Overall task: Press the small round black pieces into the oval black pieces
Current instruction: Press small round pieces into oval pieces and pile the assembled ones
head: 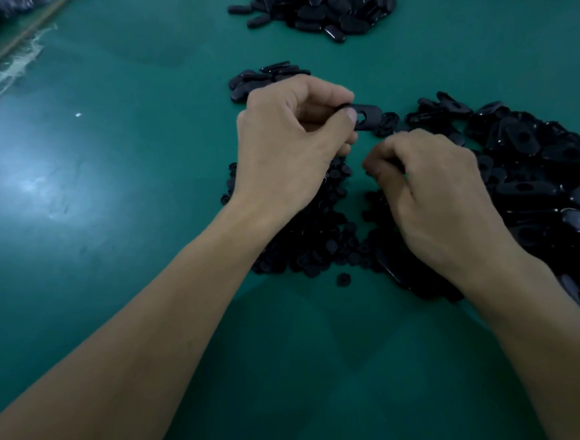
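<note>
My left hand (290, 140) pinches an oval black piece (367, 116) between thumb and fingers, its hole facing up, above the green table. My right hand (431, 196) is lower and to the right, its fingers curled and pinching something small and dark at the fingertips, most likely a small round black piece; the fingers hide most of it. A heap of small round black pieces (317, 238) lies under both hands. One round piece (343, 279) sits loose in front of the heap.
A large pile of oval black pieces (536, 175) spreads at the right. A small group of oval pieces (265, 77) lies behind my left hand. Another big black pile (322, 8) sits at the far edge. Torn clear tape (7, 74) lies at far left on the green mat (125, 197).
</note>
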`<state>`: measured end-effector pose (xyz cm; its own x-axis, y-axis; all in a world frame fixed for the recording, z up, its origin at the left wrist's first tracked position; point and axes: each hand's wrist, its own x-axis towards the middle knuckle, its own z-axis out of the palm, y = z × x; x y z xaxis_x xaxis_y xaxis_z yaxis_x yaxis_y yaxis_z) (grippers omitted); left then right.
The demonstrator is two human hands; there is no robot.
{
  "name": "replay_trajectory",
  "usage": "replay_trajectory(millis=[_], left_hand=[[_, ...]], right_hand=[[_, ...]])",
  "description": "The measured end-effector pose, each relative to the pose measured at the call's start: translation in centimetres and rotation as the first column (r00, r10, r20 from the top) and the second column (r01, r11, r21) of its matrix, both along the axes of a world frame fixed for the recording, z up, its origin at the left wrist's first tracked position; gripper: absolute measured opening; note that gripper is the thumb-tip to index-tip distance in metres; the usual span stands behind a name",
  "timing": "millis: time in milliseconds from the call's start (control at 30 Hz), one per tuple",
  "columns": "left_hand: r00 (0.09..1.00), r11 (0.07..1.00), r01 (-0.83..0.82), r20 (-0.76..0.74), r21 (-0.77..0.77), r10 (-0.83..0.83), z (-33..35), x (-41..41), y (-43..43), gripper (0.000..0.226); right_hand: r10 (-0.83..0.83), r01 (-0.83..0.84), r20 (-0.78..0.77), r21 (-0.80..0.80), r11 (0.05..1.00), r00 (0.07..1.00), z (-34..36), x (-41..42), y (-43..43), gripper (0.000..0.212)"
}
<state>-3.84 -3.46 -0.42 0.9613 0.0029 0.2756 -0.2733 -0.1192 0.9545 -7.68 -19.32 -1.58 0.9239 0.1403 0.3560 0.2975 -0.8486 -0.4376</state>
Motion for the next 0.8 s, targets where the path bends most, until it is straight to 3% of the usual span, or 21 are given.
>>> replay_trajectory(millis=[100,367,500,800], left_hand=[[1.000,1.000,0.013,-0.007,0.012,-0.013,0.02,-0.06,0.05,0.014],[0.998,0.990,0.055,0.022,0.133,-0.058,-0.11,-0.22,-0.13,0.017],[0.993,0.973,0.024,0.108,0.228,-0.050,-0.16,-0.53,-0.35,0.016],[0.983,0.966,0.070,0.146,0.249,-0.109,-0.30,-0.74,-0.51,0.018]], right_hand=[[-0.042,0.031,0.056,0.187,0.982,0.998,0.28,-0.08,-0.04,0.011],[-0.092,0.021,0.172,0.374,0.927,0.981,0.57,-0.01,-0.08,0.014],[-0.075,-0.002,0.183,0.390,0.921,0.980,0.55,-0.05,-0.04,0.014],[-0.102,0.032,0.137,0.437,0.899,0.985,0.83,-0.03,0.07,0.017]])
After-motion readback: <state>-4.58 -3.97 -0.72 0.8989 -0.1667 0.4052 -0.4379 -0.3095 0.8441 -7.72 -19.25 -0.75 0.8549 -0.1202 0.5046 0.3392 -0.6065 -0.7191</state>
